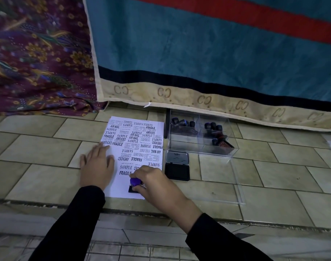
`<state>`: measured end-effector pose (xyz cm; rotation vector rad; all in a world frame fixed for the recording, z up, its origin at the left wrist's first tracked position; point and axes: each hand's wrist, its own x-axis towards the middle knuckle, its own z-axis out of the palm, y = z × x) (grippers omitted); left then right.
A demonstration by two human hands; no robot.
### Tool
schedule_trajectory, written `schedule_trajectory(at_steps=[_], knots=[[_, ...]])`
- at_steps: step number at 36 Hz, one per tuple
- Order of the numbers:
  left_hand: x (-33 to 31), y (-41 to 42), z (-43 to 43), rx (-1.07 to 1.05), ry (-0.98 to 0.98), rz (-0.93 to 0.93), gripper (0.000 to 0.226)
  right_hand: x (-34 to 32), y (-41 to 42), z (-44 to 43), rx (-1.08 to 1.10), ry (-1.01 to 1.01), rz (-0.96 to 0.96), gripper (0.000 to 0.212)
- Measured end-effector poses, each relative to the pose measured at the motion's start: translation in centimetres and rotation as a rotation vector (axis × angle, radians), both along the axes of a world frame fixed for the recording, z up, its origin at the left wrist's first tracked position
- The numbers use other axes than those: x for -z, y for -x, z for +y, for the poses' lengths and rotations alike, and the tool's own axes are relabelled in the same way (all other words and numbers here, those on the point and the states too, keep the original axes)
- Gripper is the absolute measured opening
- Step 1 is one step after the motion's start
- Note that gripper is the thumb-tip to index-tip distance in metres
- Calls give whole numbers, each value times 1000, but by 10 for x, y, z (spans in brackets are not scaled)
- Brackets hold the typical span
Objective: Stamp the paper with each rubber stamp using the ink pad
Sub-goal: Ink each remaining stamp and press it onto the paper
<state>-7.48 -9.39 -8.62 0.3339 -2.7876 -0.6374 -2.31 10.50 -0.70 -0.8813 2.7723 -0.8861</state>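
A white sheet of paper (123,187) lies on the tiled floor, covered with many black stamp prints such as SAMPLE, FRAGILE and AIR MAIL. My left hand (96,166) lies flat, fingers spread, on the paper's left edge. My right hand (153,183) grips a rubber stamp with a purple handle (134,182), its dark base pressed on the paper near the bottom edge. Right of the sheet the ink pad (177,171) lies open, its metal lid tipped back. Behind it a clear plastic box (200,146) holds several more stamps with dark handles (181,122).
The box's clear lid (234,193) lies flat on the tiles to the right of the ink pad. A teal blanket with a red stripe (198,49) and a purple flowered cloth (38,53) hang behind the paper. A step edge (123,210) runs just below the sheet.
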Motion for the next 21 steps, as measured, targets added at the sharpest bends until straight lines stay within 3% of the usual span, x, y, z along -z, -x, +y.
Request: schedule_trajectory(at_steps=[21], knots=[[1,0,2,-16,22,-9,39,-2,-3,-1,-31,3,26,18]])
